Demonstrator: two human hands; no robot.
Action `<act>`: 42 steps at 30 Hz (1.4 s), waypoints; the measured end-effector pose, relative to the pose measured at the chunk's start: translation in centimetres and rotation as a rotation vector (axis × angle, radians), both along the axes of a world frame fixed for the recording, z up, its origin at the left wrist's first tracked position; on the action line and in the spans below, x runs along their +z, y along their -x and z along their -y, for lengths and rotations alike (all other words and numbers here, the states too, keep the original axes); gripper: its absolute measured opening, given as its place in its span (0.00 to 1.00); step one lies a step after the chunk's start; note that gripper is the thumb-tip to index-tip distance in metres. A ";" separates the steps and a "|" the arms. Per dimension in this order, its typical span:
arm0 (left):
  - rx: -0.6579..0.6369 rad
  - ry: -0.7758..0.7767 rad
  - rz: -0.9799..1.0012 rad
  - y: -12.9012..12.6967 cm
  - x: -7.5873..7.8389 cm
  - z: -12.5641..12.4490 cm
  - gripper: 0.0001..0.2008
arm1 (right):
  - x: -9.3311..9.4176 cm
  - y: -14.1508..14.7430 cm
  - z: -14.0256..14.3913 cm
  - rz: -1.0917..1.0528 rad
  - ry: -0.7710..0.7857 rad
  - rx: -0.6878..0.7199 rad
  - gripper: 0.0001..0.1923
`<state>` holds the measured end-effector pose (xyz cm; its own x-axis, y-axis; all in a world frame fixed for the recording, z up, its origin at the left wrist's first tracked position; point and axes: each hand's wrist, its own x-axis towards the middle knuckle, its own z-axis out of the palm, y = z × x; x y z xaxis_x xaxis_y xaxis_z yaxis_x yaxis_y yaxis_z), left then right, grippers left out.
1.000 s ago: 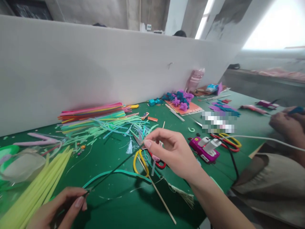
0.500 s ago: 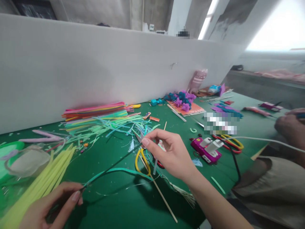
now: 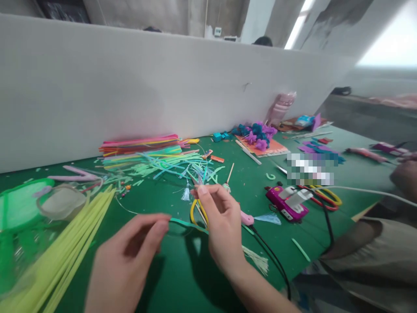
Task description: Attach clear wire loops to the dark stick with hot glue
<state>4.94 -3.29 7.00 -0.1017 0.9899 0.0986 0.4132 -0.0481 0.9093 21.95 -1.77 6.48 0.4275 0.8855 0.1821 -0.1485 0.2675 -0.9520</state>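
Note:
My right hand (image 3: 221, 226) hovers over the green table (image 3: 182, 278), thumb and forefinger pinched on the end of a thin black wire (image 3: 270, 256) that trails off to the lower right. My left hand (image 3: 130, 256) is blurred, its fingertips at the end of a teal strip (image 3: 185, 224) lying on the table; whether it grips the strip I cannot tell. Yellow-handled scissors (image 3: 195, 211) lie just beyond my right hand. A pale tassel (image 3: 257, 261) lies beside my right wrist.
Yellow-green strips (image 3: 71, 243) lie at left, mixed coloured strips (image 3: 140, 150) by the white partition (image 3: 130, 87). A pink glue gun (image 3: 286, 204), red-and-yellow scissors (image 3: 322, 198) and purple-blue flowers (image 3: 257, 132) are at right. A co-worker's hand (image 3: 404, 174) is at the right edge.
My left hand let the stretched wire go slack and swung up and right toward my right hand. The right hand dropped slightly; the wire now trails lower right.

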 end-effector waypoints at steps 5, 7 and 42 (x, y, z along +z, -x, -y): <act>-0.066 0.214 0.528 -5.0 1.7 -2.1 0.26 | -0.7 2.6 1.9 0.002 -0.055 -0.005 0.09; -0.061 0.205 0.575 -5.0 1.8 -2.5 0.22 | -1.1 2.9 2.3 0.046 -0.061 0.039 0.08; -0.249 0.352 0.606 -3.5 1.7 -2.5 0.18 | -2.3 -1.6 0.8 0.319 -0.261 0.421 0.04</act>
